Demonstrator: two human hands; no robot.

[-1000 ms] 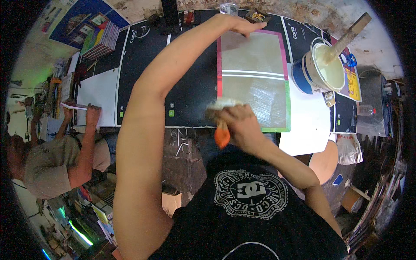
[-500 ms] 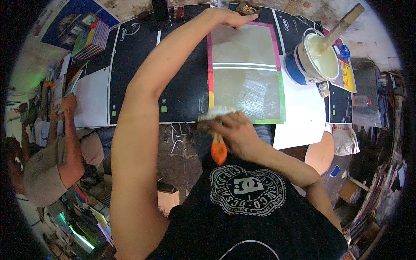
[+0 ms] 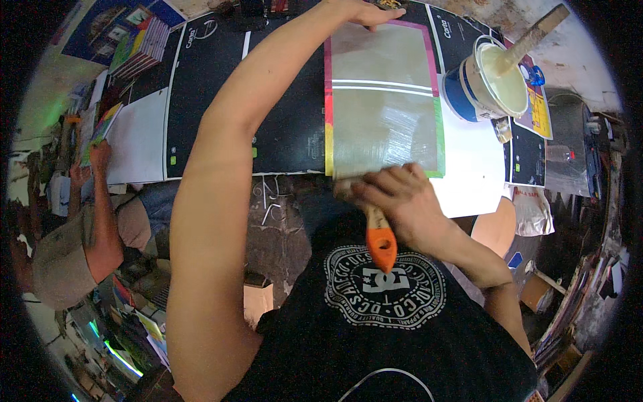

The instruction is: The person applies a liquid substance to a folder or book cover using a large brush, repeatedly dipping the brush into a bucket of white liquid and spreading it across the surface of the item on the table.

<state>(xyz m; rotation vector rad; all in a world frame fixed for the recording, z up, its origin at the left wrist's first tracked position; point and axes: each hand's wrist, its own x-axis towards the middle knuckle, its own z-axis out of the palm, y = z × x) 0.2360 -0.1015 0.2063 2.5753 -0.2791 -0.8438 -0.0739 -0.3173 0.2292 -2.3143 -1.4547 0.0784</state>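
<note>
"Where's your brush (image 3: 378,224)?"
"Gripped in your right hand (image 3: 407,199), by the near edge of the bordered sheet (image 3: 382,107) on the desk (image 3: 288,100); your left hand (image 3: 367,12) is spread at the far edge."

You are working in a cluttered workshop, seemingly one for paper and board. At upper right, a bucket (image 3: 463,92) of pale, creamy liquid is standing by a long black-topped worktable's (image 3: 284,100) taped panel (image 3: 382,124), while your right hand (image 3: 407,201) is gripping a broad brush (image 3: 379,232). At upper left, a stack of books (image 3: 137,50) is showing; below it, a co-worker (image 3: 100,234) is holding a colourful booklet (image 3: 108,124). A stained wall (image 3: 589,50) is bounding the upper right; long, thin pieces (image 3: 569,311) are crowding the lower right.
</note>
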